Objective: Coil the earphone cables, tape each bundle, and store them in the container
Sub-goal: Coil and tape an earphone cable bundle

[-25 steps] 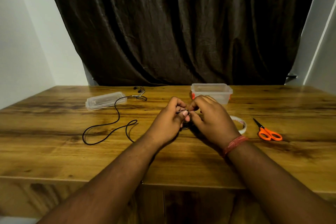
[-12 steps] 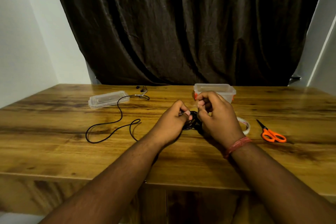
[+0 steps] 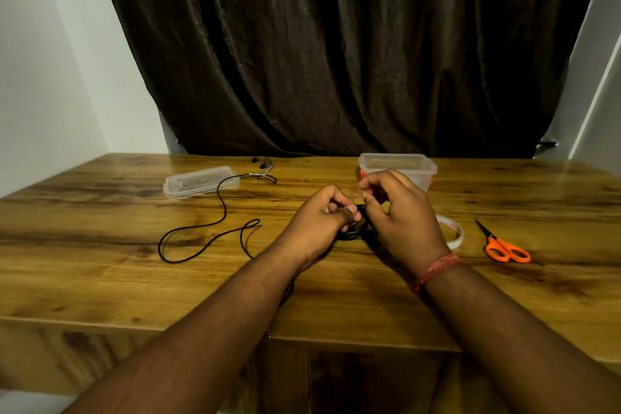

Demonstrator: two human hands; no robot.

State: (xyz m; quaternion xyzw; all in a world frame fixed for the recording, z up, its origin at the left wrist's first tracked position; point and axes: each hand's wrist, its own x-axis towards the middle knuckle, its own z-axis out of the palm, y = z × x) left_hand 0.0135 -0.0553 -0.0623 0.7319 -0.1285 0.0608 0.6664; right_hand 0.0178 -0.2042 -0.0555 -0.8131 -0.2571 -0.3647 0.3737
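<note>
Left hand (image 3: 322,215) pinches coil (image 3: 358,232) against surface; right hand (image 3: 400,212) pinches something small above it, perhaps tape. Loosen the pinch and loops spring apart. Second cable (image 3: 208,228) lies left, uncoiled.

Both forearms reach forward and meet at the middle; the left hand (image 3: 321,217) has curled fingers that pinch a black coil. The right hand (image 3: 398,212) is raised just beside it, its fingertips pinched together.

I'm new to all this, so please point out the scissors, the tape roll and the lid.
scissors (image 3: 506,249): head view, on the orange handles.
tape roll (image 3: 454,232): head view, on its visible rim.
lid (image 3: 201,181): head view, on its top face.
</note>
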